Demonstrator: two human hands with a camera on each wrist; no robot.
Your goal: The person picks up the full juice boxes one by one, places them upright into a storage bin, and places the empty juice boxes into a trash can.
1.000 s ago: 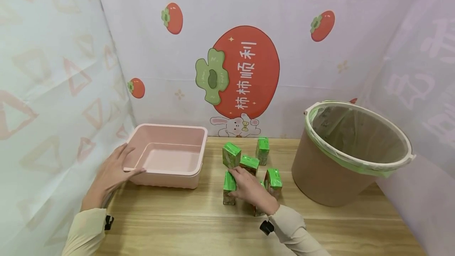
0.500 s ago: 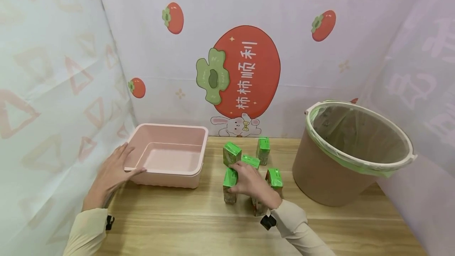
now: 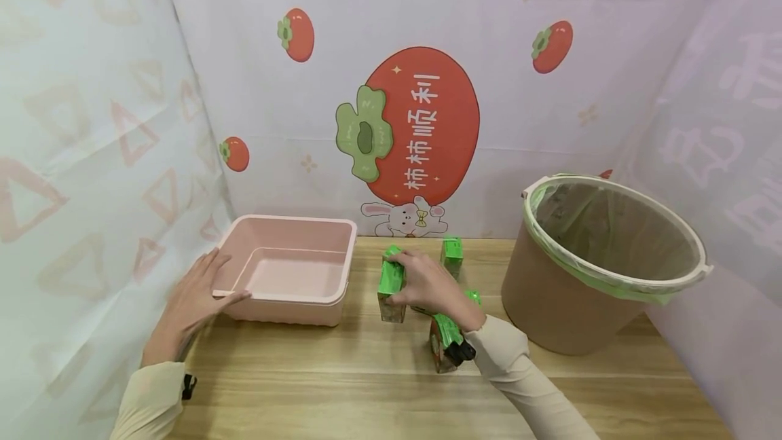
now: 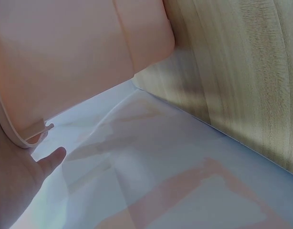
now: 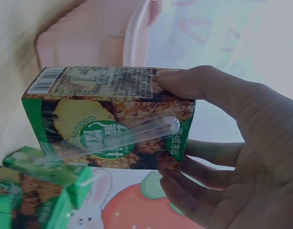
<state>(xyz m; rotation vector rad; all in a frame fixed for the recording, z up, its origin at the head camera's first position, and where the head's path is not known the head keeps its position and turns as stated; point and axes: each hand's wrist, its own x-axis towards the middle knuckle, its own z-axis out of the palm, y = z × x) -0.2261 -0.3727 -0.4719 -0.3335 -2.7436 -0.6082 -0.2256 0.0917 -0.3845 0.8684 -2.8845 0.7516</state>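
My right hand (image 3: 436, 290) pinches an upright juice box (image 5: 108, 129) between thumb and fingers. In the right wrist view it shows pineapple pictures, a green end and a clear-wrapped straw. From the head view, the held box overlaps another green-topped box behind it. More such boxes stand around the hand: one juice box (image 3: 451, 254) at the back, another (image 3: 444, 345) under the wrist, others partly hidden by the arm. My left hand (image 3: 192, 301) rests with spread fingers on the left front corner of an empty pink bin (image 3: 281, 309), its thumb along the front rim.
A large round bucket (image 3: 562, 290) lined with a thin green-edged bag stands at the right. The wooden table (image 3: 305, 386) runs up to a printed cloth wall (image 3: 507, 121) behind, with cloth walls on both sides.
My right hand has taken hold of the front-left juice box and moved it up and slightly back, over the box behind. The left hand and the bin stay in place.
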